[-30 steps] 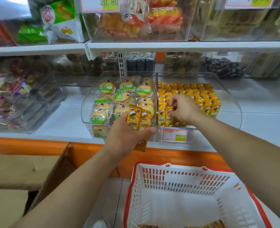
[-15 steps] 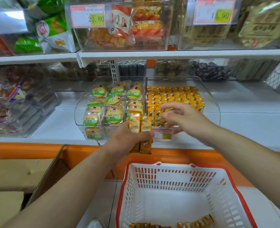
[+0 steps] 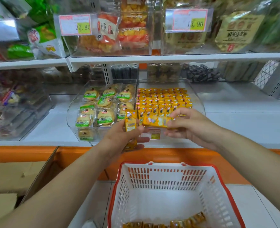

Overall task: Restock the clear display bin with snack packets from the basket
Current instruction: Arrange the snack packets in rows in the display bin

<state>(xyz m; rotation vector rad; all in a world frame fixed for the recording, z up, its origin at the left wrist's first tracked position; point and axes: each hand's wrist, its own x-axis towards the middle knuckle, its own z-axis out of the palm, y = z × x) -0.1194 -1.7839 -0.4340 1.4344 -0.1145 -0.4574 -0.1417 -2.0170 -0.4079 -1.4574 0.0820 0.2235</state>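
The clear display bin [image 3: 200,102] on the shelf holds rows of small yellow-orange snack packets [image 3: 162,99]. My left hand [image 3: 121,137] grips a small stack of the same packets [image 3: 130,124] just in front of the bin. My right hand [image 3: 190,127] pinches one packet [image 3: 155,121] sideways between thumb and fingers, right beside the left hand's stack. Below, the white basket with a red rim [image 3: 173,165] has several more packets [image 3: 185,222] along its near edge.
A neighbouring clear bin [image 3: 71,111] to the left holds round green-labelled biscuits. A price tag [image 3: 152,134] sits on the bin front. More bins fill the upper shelf [image 3: 169,57]. An open cardboard box [image 3: 17,176] stands at lower left below the orange ledge.
My right hand left the bin, came back towards my left hand and took one packet from the stack. The left hand stayed roughly in place.
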